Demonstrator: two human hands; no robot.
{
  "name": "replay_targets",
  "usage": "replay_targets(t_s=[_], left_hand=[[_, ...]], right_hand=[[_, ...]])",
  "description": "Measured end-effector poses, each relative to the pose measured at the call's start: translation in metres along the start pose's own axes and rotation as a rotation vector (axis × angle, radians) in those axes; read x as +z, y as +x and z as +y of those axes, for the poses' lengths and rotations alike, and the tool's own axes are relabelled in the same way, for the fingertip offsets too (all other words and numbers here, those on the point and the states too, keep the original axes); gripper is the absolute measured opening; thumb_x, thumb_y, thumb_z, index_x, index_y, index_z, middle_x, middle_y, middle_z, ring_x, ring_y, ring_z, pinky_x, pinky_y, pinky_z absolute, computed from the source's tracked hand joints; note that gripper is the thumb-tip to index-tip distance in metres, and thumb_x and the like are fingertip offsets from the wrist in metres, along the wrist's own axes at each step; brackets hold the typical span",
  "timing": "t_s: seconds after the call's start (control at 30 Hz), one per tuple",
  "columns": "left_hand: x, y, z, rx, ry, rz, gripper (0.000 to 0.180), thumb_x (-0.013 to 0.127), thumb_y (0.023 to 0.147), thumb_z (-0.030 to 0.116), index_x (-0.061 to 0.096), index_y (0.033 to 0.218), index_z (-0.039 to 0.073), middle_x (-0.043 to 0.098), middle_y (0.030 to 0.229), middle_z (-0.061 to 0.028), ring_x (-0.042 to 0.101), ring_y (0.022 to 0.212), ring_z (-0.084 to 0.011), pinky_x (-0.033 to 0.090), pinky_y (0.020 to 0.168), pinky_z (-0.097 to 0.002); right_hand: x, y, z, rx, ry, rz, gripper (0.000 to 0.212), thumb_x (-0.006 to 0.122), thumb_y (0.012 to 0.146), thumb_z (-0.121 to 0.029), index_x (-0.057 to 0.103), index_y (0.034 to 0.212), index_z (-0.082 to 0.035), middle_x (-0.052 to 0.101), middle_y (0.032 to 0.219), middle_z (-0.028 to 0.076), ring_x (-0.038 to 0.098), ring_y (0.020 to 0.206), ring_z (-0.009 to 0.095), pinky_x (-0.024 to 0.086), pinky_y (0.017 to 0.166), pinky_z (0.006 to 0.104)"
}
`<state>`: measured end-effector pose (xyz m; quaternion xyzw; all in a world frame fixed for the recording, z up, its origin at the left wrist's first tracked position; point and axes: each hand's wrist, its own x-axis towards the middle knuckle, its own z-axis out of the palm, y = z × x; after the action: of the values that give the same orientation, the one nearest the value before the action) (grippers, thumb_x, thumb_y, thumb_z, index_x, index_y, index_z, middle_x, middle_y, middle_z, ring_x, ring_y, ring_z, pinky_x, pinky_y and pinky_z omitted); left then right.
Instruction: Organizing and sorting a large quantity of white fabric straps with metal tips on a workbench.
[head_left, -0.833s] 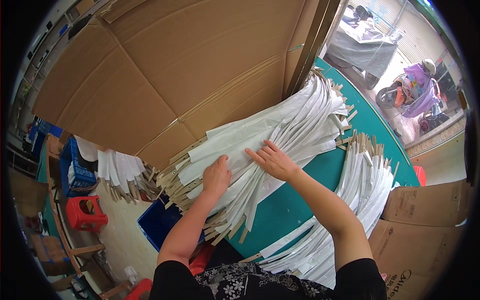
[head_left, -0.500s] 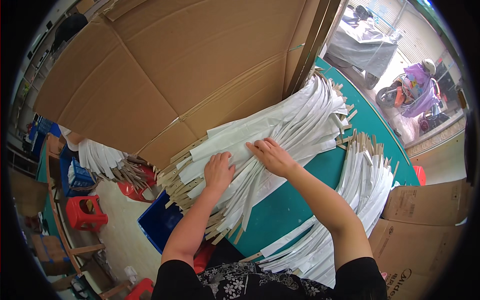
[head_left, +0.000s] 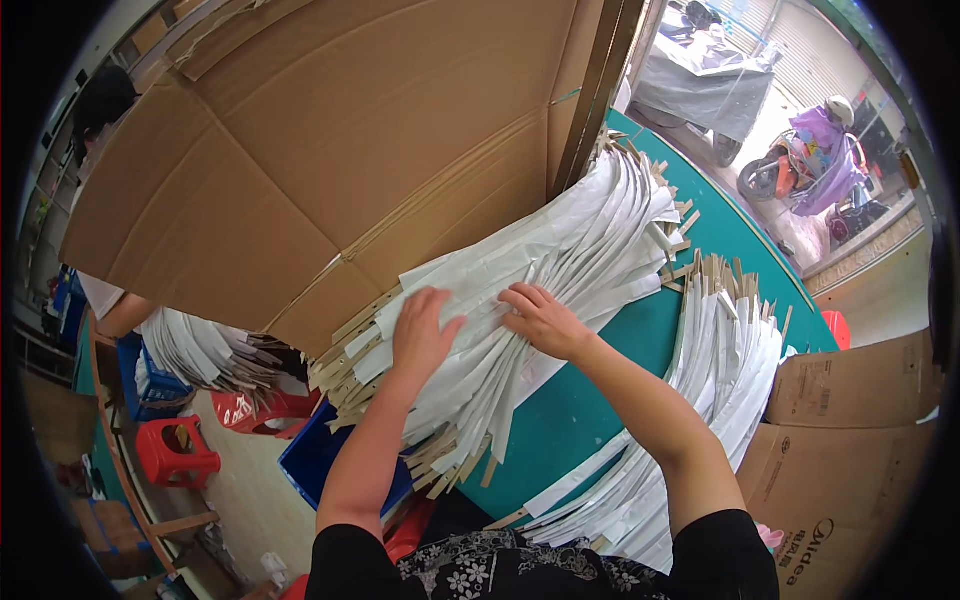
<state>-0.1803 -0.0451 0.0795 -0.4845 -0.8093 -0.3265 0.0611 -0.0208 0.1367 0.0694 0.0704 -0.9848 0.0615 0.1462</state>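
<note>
A thick pile of long white strips (head_left: pixel 590 230) with stiff brown ends lies fanned across the green table. My left hand (head_left: pixel 424 335) is over the left part of this pile, its fingers stretched, thumb apart and slightly smeared by motion; it holds nothing. To its right, my right hand (head_left: pixel 545 320) rests on the middle of the same pile with bent fingers and the thumb apart. No strip shows gripped in it, though its fingertips are partly hidden. A second bundle of white strips (head_left: pixel 725 350) lies to the right, beneath and beside my right forearm.
A tall brown cardboard sheet (head_left: pixel 380 120) stands behind the pile. The green table (head_left: pixel 560 425) curves away right, with cardboard boxes (head_left: pixel 850 385) beside it. At left are a blue bin (head_left: pixel 312 450), red stools (head_left: pixel 175 450), another strip bundle (head_left: pixel 205 345) and a person's arm (head_left: pixel 125 312).
My left hand has lifted slightly and moved up and left over the strips, its fingers opening out. My right hand stays at nearly the same place on the pile. The whole view has shifted a little.
</note>
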Motion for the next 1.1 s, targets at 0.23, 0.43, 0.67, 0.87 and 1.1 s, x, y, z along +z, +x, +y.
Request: replay_targets(t_s=[0.23, 0.43, 0.67, 0.87, 1.1], left_hand=[[0.014, 0.021, -0.006, -0.090, 0.134, -0.271, 0.040, 0.074, 0.074, 0.016, 0.062, 0.111, 0.006, 0.061, 0.103, -0.0099, 0.057, 0.102, -0.0291, 0.044, 0.089, -0.0402], [0.019, 0.022, -0.014, -0.196, -0.018, -0.188, 0.021, 0.069, 0.074, 0.012, 0.066, 0.093, 0.004, 0.062, 0.097, -0.0107, 0.059, 0.094, -0.0302, 0.047, 0.083, -0.0418], [-0.012, 0.015, 0.048, -0.068, 0.175, -0.842, 0.036, 0.068, 0.074, 0.023, 0.065, 0.100, -0.001, 0.063, 0.103, -0.0153, 0.060, 0.097, -0.0327, 0.048, 0.085, -0.0427], [0.034, -0.042, 0.079, -0.235, -0.328, -0.617, 0.095, 0.077, 0.064, 0.029, 0.030, 0.143, 0.006, 0.060, 0.116, -0.0268, 0.057, 0.112, -0.0380, 0.047, 0.092, -0.0430], [0.080, -0.096, 0.133, -0.227, -0.078, -1.096, 0.050, 0.062, 0.073, 0.017, 0.045, 0.119, 0.003, 0.068, 0.090, -0.0246, 0.067, 0.085, -0.0419, 0.053, 0.076, -0.0521]], right_hand=[[0.000, -0.008, 0.002, 0.000, -0.004, 0.056, 0.012, 0.055, 0.087, -0.014, 0.061, 0.096, -0.010, 0.036, 0.147, 0.008, 0.028, 0.140, 0.030, 0.024, 0.116, 0.0465], [-0.009, -0.001, 0.001, -0.015, -0.125, -0.064, 0.010, 0.054, 0.088, -0.017, 0.061, 0.092, -0.010, 0.029, 0.154, 0.008, 0.024, 0.143, 0.027, 0.019, 0.117, 0.0486], [-0.013, -0.013, 0.006, -0.063, -0.170, -0.029, 0.011, 0.054, 0.085, -0.015, 0.058, 0.093, -0.009, 0.045, 0.139, 0.010, 0.035, 0.137, 0.026, 0.020, 0.117, 0.0476], [-0.006, -0.033, 0.006, -0.125, -0.119, -0.134, 0.009, 0.051, 0.083, -0.015, 0.051, 0.088, -0.008, 0.058, 0.088, 0.007, 0.059, 0.094, 0.024, 0.039, 0.101, 0.0399], [-0.035, -0.107, 0.001, 0.119, 0.228, -0.565, 0.040, 0.057, 0.086, -0.043, 0.054, 0.110, -0.013, 0.064, 0.091, 0.008, 0.061, 0.095, 0.026, 0.045, 0.086, 0.0367]])
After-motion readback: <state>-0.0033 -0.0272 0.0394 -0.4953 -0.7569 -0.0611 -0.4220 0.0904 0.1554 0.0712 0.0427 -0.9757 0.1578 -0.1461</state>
